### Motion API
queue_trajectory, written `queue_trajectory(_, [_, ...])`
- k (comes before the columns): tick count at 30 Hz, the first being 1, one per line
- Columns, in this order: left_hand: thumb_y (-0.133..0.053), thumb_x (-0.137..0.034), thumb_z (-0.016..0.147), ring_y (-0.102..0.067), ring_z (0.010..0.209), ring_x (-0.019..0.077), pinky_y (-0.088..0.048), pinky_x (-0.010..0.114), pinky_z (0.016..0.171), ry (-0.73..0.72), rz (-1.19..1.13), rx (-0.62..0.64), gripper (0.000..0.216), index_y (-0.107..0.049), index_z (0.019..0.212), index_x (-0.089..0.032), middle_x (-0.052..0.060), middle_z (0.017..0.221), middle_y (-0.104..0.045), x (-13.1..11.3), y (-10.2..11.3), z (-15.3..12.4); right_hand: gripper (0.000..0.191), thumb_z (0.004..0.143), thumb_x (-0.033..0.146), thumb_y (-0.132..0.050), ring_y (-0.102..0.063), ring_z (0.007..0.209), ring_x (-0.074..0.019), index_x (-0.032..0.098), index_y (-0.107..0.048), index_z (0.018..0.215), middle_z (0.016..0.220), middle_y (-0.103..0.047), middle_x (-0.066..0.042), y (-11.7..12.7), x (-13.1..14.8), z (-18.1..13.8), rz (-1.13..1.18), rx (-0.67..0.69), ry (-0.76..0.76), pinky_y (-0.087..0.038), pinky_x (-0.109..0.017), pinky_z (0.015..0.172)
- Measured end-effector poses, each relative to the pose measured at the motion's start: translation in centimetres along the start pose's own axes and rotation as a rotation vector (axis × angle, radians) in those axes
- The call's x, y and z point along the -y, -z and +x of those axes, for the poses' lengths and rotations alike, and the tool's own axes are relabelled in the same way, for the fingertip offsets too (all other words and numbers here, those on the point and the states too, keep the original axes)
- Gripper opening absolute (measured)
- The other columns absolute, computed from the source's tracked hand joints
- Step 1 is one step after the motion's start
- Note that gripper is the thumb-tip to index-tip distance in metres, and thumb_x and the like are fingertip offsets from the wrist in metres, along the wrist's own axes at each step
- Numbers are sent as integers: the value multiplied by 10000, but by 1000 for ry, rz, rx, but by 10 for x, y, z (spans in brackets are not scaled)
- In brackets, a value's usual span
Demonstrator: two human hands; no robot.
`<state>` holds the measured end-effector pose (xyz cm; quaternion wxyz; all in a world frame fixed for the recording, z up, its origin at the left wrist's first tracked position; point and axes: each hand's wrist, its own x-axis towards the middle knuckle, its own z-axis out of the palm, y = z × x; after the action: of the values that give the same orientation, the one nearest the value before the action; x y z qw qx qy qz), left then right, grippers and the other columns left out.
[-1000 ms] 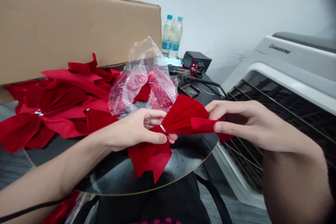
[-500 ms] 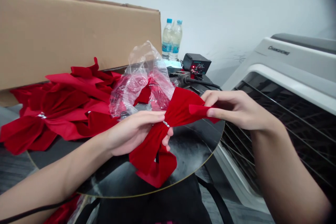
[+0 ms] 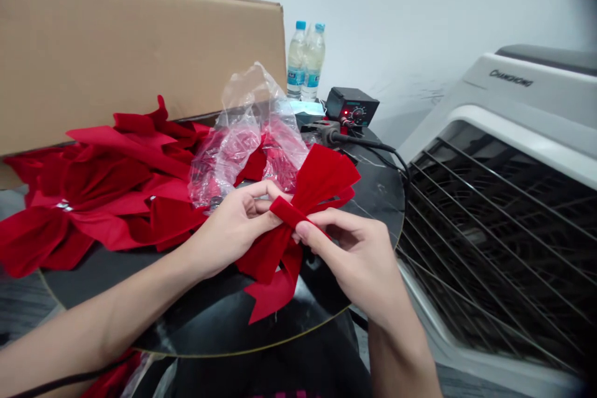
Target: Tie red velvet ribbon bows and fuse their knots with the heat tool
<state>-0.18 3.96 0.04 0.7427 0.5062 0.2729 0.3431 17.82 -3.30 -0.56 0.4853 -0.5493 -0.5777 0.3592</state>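
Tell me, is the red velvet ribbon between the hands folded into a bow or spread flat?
Folded: the red velvet ribbon forms loops and tails, pinched at its centre between the left hand and right hand.

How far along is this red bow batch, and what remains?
Done: red velvet bows lie piled on the round black table, some in a clear plastic bag. In hand: the left hand and right hand pinch one bow at its centre. Left: its short strip looks unfastened.

Left hand [image 3: 233, 230] curled, right hand [image 3: 352, 258] pinching (the two nearly touching)
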Motion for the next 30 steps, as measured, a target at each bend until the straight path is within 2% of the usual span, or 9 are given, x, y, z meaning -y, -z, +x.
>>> queue_trajectory(5, [-788,-282,882,-738,745,156,-585,233,751,-54,146,-3,137,-715,873,-166,19,817,-774,-6,-6,-5,200,919,374,-733,-688,686,-156,204,-783,826,778,-775,-22,1,5,2,40,-25,-63,-534,-252,631])
queue_trajectory(9, [-819,-198,826,-703,733,133,-547,185,710,-110,304,-59,88,-735,837,-175,-13,776,-760,-8,-13,-9,190,908,348,-738,-669,627,-142,205,-763,786,670,-716,1,-4,8,-4,72,-76,-78,-538,-243,612])
queue_trajectory(12, [-762,-220,882,-685,716,142,-538,199,683,-145,437,-126,86,-757,806,-180,-15,741,-741,-7,-15,-10,169,904,355,-745,-687,657,-155,213,-774,816,729,-745,-14,-10,6,-7,95,-134,-76,-560,-259,636])
queue_trajectory(15, [-731,-275,918,-690,771,162,-543,219,709,-209,517,-181,168,-778,791,-174,11,807,-755,-6,-14,-9,129,881,350,-771,-717,708,-174,224,-802,872,809,-784,-28,-15,2,-8,139,-202,-65,-592,-282,680])
queue_trajectory(19, [-812,-323,852,-719,731,184,-579,252,688,-210,461,-274,159,-805,877,-167,29,813,-785,-3,-12,-6,142,839,355,-805,-710,643,-182,216,-814,866,729,-774,-24,-22,-1,-10,248,-255,-97,-614,-302,630])
queue_trajectory(22, [-909,-275,742,-750,754,186,-601,245,714,-200,336,-341,210,-809,903,-183,24,845,-813,1,-10,-5,147,845,363,-803,-707,650,-185,215,-804,850,733,-772,-26,-27,-1,-13,240,-317,-90,-607,-305,617])
queue_trajectory(26, [-913,-194,735,-746,770,137,-574,178,720,-187,208,-335,171,-817,875,-216,-11,840,-816,6,-8,-5,104,895,336,-767,-718,726,-177,234,-787,905,799,-767,-13,-37,-4,-17,234,-384,-39,-620,-308,720])
queue_trajectory(30, [-893,-206,767,-729,777,134,-578,189,740,-170,139,-325,146,-826,897,-215,-6,859,-812,8,-7,-5,74,912,309,-750,-729,803,-187,241,-762,940,875,-760,-18,-43,-7,-18,241,-441,2,-624,-330,795])
